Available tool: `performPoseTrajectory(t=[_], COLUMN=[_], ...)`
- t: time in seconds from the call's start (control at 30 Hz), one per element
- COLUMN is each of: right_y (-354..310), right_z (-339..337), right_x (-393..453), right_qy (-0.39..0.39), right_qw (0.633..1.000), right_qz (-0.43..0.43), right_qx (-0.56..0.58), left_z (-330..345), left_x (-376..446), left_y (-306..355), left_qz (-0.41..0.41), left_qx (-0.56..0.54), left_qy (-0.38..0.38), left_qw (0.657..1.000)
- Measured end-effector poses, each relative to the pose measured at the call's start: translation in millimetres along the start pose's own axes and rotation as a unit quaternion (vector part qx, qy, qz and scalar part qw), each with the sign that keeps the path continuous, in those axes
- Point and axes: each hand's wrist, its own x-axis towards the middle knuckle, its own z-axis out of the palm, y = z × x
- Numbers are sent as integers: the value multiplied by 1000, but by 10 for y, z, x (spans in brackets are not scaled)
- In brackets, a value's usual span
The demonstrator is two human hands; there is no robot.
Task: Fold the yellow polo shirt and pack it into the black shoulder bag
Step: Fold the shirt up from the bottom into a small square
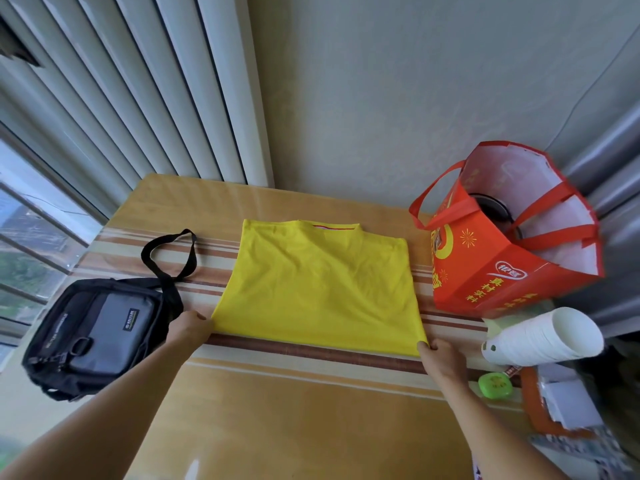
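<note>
The yellow polo shirt lies flat on the table as a roughly square folded panel, its collar edge at the far side. My left hand pinches the shirt's near left corner. My right hand pinches the near right corner. To the left of the shirt sits the black shoulder bag with a grey front pocket, its strap looped toward the shirt. I cannot see whether the bag's zip is open.
An orange tote bag stands at the table's right, close to the shirt's right edge. A stack of white paper cups lies on its side below it, beside a green lid. White window blinds and a wall stand behind.
</note>
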Motion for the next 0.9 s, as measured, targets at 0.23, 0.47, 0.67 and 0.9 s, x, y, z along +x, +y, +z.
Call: performPoseTrajectory(t=[0.23,0.47,0.67,0.9], right_y=[-39,-16,163,287], right_z=[106,210,183,188], right_x=[32,21,-115,-376], right_qy=[29,25,-7,-40], right_qw=[999,998,992,985], right_qz=[31,56,105,146], right_qx=[32,0,-67,-86], left_z=[10,69,-37,52], left_x=[17,6,-206,-504], left_y=[-32,-112,-322,-511], left_qz=[-8,-45,-55,-80], left_qx=[-75,-144,-68,46], left_qy=[-13,-17,-11,-23], left_qw=[997,988,996,995])
